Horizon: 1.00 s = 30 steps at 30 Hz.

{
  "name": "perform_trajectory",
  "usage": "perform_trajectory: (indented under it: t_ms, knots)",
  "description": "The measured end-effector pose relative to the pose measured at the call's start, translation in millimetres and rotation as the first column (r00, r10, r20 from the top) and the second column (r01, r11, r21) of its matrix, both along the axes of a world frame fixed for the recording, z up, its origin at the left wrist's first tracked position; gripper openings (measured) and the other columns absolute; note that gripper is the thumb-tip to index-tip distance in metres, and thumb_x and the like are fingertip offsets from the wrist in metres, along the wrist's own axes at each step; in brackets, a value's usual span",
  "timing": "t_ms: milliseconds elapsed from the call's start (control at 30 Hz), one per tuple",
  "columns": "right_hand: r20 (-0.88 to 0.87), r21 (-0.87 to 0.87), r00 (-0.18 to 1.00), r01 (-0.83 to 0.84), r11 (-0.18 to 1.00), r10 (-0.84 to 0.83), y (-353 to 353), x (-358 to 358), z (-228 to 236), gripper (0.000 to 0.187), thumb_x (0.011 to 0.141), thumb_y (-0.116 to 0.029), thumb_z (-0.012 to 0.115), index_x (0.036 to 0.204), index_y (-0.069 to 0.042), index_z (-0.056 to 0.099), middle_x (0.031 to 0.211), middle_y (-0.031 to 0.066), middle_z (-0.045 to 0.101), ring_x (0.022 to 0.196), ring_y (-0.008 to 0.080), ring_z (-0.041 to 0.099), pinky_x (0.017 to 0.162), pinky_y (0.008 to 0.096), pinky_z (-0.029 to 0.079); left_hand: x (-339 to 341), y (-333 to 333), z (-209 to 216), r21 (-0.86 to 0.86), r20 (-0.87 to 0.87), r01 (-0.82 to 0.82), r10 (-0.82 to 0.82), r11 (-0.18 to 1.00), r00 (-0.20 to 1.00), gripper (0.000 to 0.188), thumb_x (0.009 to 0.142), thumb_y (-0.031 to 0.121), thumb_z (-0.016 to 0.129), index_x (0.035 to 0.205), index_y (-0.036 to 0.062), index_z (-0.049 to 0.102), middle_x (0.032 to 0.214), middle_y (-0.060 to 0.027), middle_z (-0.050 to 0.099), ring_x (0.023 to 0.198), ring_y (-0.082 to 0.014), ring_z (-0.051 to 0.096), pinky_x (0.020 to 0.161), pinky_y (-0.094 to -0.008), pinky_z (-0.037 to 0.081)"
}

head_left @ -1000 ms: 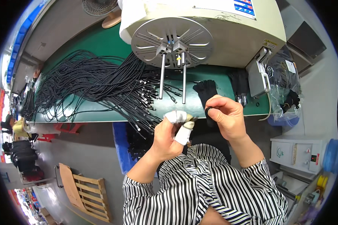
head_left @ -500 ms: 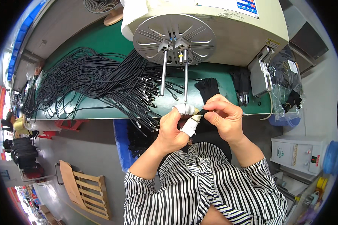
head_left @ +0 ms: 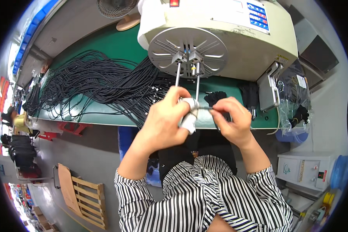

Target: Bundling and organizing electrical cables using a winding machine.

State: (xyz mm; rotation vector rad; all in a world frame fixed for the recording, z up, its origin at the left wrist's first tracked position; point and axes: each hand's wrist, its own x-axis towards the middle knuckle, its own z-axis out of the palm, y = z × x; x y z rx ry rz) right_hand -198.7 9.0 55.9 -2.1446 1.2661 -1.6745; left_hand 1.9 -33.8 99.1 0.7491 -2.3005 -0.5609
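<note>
My left hand (head_left: 160, 120), white wrapping on its thumb and a finger, is closed in front of the machine's metal rods. Its back faces up and hides most of what it grips. A thin dark cord (head_left: 205, 108) runs from its wrapped fingertips across a short gap to my right hand (head_left: 236, 119). The right thumb and forefinger pinch the cord's other end, and a short dark piece hangs below them. Just beyond the right hand, a bundle of black cables (head_left: 216, 98) lies on the green table (head_left: 120, 38).
A cream winding machine (head_left: 255, 46) with a slotted metal disc (head_left: 162, 48) and two rods (head_left: 198, 83) stands ahead. Many loose black cables (head_left: 92, 77) cover the table's left. A fan (head_left: 128, 22) sits behind. At right are a plastic bag (head_left: 294, 98) and a white cabinet (head_left: 305, 166).
My hands have drawn apart from a close pinch, and the dark cord now spans between them. The left hand has turned so its back shows. The whole view has shifted slightly.
</note>
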Motion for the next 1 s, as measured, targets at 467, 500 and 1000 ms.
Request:
perform_trajectory:
  t_ms: [467, 500, 1000]
  knots:
    - [0.264, 0.206, 0.931, 0.201, 0.958, -0.252, -73, 9, -39, 0.017, 0.082, -0.008, 0.068, 0.093, 0.003, 0.060, 0.078, 0.0089, 0.063, 0.062, 0.0126, 0.060, 0.059, 0.0258, 0.049, 12, -83, -119, 0.086, -0.338, -0.484, 0.483, 0.871, 0.808, 0.012, 0.083, 0.001, 0.055, 0.092, -0.0017, 0.063, 0.081, -0.0159, 0.064, 0.072, -0.0245, 0.063, 0.065, -0.0312, 0.047]
    - [0.255, 0.213, 0.928, 0.220, 0.952, -0.272, -70, 4, -44, 0.017, 0.083, -0.008, 0.068, 0.094, 0.003, 0.061, 0.079, 0.0090, 0.063, 0.063, 0.0126, 0.060, 0.060, 0.0260, 0.049, 14, -81, -130, 0.050, -0.291, -0.504, 0.496, 0.862, 0.818, 0.010, 0.084, 0.002, 0.055, 0.090, -0.0017, 0.063, 0.079, -0.0167, 0.064, 0.069, -0.0274, 0.063, 0.065, -0.0317, 0.047]
    - [0.281, 0.323, 0.904, 0.228, 0.918, -0.323, -32, -27, -85, 0.012, 0.088, -0.008, 0.061, 0.093, 0.003, 0.061, 0.081, 0.0076, 0.065, 0.066, 0.0113, 0.059, 0.062, 0.0257, 0.048, 30, -64, -156, -0.253, -0.267, -0.440, 0.375, 0.862, 0.888, 0.018, 0.071, -0.001, 0.056, 0.088, 0.0019, 0.061, 0.078, -0.0105, 0.057, 0.078, -0.0297, 0.056, 0.077, -0.0381, 0.041]
